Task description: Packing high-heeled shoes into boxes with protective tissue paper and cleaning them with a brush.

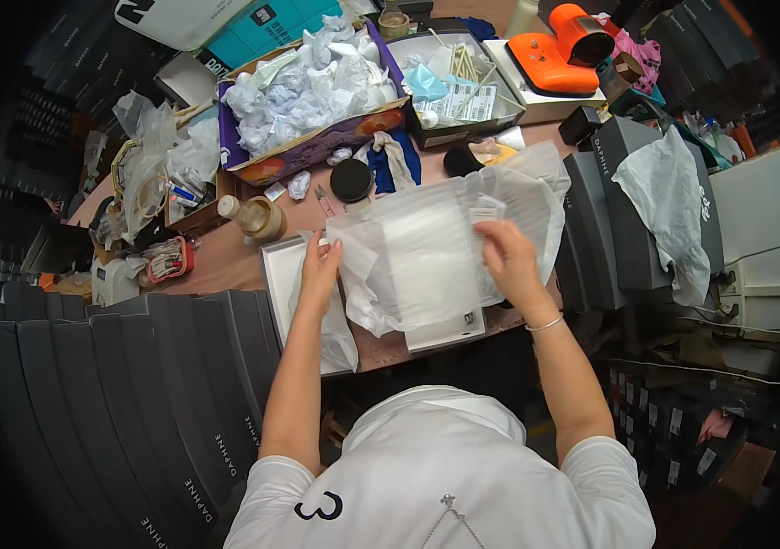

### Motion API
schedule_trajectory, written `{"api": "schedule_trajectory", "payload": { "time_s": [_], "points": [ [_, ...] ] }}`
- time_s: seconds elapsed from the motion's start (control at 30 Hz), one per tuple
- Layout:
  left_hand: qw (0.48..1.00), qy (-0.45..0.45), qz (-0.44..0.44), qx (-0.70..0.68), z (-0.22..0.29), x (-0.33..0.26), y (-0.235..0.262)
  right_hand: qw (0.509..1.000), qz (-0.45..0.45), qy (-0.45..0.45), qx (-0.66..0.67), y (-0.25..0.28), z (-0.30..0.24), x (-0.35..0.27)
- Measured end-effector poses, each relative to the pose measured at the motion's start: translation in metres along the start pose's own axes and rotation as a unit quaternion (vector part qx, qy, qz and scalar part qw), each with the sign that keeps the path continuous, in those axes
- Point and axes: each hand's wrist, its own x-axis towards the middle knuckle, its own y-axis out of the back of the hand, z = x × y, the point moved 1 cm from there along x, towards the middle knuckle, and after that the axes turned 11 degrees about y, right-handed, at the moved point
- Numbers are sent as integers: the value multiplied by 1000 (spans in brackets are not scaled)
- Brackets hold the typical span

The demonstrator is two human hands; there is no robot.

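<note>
White tissue paper (pixel 431 252) lies spread over an open white shoe box (pixel 449 331), whose near edge shows below it. My left hand (pixel 320 272) is at the paper's left edge, with thumb and fingertips closed on it. Over the right part of the paper, my right hand (pixel 513 268) has its fingers pinched together; what they hold, if anything, is too small to make out. Just beyond those fingertips sits a small white label (pixel 487 210). A white box lid (pixel 285 265) with thin paper in it lies left of the tissue, partly behind my left forearm. The box's contents are hidden.
Stacked dark grey shoe boxes (pixel 134 366) stand at the left, and more grey boxes (pixel 632 210) at the right. A purple carton (pixel 317 151) of crumpled paper, a tray of supplies (pixel 463 119) and an orange machine (pixel 555 59) line the back. A glass bottle (pixel 253 218) stands near the lid.
</note>
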Motion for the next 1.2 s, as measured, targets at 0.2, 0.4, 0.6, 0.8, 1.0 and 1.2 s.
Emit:
{"api": "schedule_trajectory", "payload": {
  "time_s": [0.2,0.4,0.6,0.8,1.0,1.2],
  "points": [
    [938,-207,103,259,-68,-49,-49,981,-159,-110,-11,-133,78,-48],
    [939,-219,59,257,-83,-43,-11,969,-192,-144,-52,-152,77,-71],
    [898,-283,18,336,-48,-85,-64,904,-226,73,-356,-120,31,-54],
    [925,-310,16,220,-64,-104,-77,961,-209,124,-133,-136,22,-57],
    [980,-119,67,-147,-87,-60,-54,988,-139,42,43,-148,2,-53],
    [959,-179,169,-138,-57,-33,33,887,-373,77,-261,-102,19,-47]
  ]
}}
